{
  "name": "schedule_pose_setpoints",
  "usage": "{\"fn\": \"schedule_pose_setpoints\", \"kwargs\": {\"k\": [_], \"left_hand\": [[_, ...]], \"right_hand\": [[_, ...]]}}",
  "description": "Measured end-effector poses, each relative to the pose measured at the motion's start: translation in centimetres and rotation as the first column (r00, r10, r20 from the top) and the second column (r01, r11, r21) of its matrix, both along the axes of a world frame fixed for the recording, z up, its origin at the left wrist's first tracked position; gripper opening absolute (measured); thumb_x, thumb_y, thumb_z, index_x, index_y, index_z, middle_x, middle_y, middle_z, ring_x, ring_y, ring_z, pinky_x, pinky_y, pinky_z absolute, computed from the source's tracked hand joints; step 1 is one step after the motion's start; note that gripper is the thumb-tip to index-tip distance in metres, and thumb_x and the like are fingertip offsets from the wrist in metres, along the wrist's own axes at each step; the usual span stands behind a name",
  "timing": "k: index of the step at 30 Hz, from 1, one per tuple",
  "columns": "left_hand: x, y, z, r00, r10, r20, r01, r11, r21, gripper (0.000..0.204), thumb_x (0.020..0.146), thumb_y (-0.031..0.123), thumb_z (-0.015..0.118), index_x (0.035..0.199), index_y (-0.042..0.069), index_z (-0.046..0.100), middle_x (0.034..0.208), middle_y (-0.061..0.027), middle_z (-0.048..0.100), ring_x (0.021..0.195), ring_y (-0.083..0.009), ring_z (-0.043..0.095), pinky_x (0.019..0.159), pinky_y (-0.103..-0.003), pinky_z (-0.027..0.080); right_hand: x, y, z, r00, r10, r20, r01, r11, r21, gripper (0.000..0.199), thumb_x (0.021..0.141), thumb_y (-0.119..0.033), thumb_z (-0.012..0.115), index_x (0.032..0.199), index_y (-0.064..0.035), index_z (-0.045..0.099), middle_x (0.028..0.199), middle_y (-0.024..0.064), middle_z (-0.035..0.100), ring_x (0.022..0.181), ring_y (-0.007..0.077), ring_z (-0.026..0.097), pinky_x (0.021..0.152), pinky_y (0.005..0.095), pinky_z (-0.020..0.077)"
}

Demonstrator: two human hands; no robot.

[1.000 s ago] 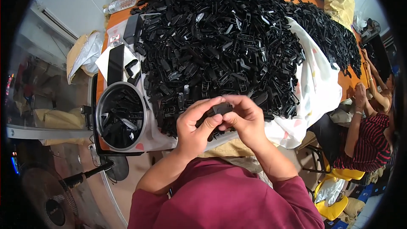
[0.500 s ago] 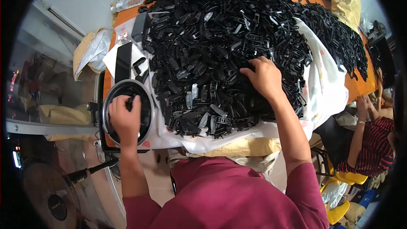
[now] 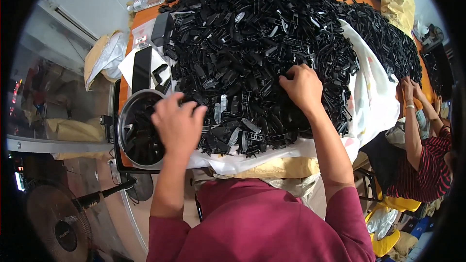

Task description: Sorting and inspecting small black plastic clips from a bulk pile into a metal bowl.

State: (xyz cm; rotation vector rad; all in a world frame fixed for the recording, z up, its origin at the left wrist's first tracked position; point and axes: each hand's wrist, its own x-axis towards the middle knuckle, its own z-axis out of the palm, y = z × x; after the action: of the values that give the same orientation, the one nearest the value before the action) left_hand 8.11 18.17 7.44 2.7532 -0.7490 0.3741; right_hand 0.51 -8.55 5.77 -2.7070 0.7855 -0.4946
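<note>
A wide heap of small black plastic parts [image 3: 228, 63] covers most of the table. My left hand [image 3: 178, 123] is over the right rim of a round metal bowl [image 3: 122, 138], at the heap's left edge. Its fingers are spread, and nothing shows between them. Black parts [image 3: 143, 140] also lie inside the bowl. My right hand [image 3: 306, 87] rests against the right half of the heap, with its fingers curled and the thumb close to them. Whatever the fingertips hold is hidden against the black parts.
A black phone [image 3: 141, 69] lies on white paper beyond the bowl. Farther back are a grey box [image 3: 161, 30] and a clear bottle [image 3: 146, 1]. White cloth [image 3: 371, 87] borders the heap. Another person's hands [image 3: 408, 89] work at a second heap on the right. A fan [image 3: 63, 230] stands lower left.
My left hand has come out of the bowl and moved right toward the heap, its fingers spreading. My right hand has barely moved. The other person's hands have reached farther forward.
</note>
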Motion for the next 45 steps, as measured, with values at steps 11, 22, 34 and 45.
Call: {"fn": "schedule_pose_setpoints", "kwargs": {"k": [11,22,34,45], "left_hand": [[-1.8,-3.0,-1.7,0.951,-0.186,-0.248,0.101,0.942,-0.319,0.015,0.077,0.015,0.063,0.085,0.006,0.054,0.080,-0.0082,0.062,0.079,-0.0285,0.058,0.072,-0.039,0.044],[-2.4,-2.1,-0.7,0.971,-0.209,-0.116,0.177,0.955,-0.236,0.026,0.065,0.014,0.073,0.083,0.003,0.058,0.081,-0.0100,0.060,0.077,-0.0295,0.056,0.069,-0.037,0.045],[-5.3,-4.4,0.9,0.450,-0.785,-0.426,0.058,0.502,-0.863,0.021,0.078,0.011,0.069,0.083,-0.001,0.052,0.082,-0.0042,0.059,0.070,-0.0065,0.054,0.061,-0.022,0.047],[-4.8,-4.4,0.1,0.606,-0.725,-0.327,0.091,0.472,-0.877,0.028,0.073,0.010,0.071,0.096,0.000,0.060,0.089,-0.0080,0.062,0.078,-0.0159,0.060,0.069,-0.026,0.048]], "right_hand": [[-3.3,4.6,1.9,0.847,-0.032,0.531,-0.358,0.705,0.613,0.018,0.082,-0.001,0.056,0.096,-0.0004,0.045,0.081,0.0049,0.056,0.069,0.0094,0.054,0.060,0.0212,0.0446],[-5.2,7.4,1.4,0.862,-0.017,0.507,-0.451,0.434,0.780,0.020,0.083,-0.003,0.058,0.098,-0.0021,0.045,0.084,0.0031,0.054,0.071,0.0075,0.055,0.055,0.0182,0.0441],[-5.8,9.5,3.4,0.803,-0.151,0.576,-0.541,0.221,0.811,0.026,0.085,-0.007,0.059,0.109,-0.0009,0.050,0.089,0.0046,0.059,0.067,0.0059,0.053,0.056,0.0184,0.0449],[-7.4,7.4,4.1,0.693,0.354,0.629,-0.623,0.732,0.275,0.028,0.076,0.001,0.063,0.104,-0.0003,0.060,0.091,0.0125,0.061,0.071,0.0206,0.058,0.062,0.0280,0.0474]]}}
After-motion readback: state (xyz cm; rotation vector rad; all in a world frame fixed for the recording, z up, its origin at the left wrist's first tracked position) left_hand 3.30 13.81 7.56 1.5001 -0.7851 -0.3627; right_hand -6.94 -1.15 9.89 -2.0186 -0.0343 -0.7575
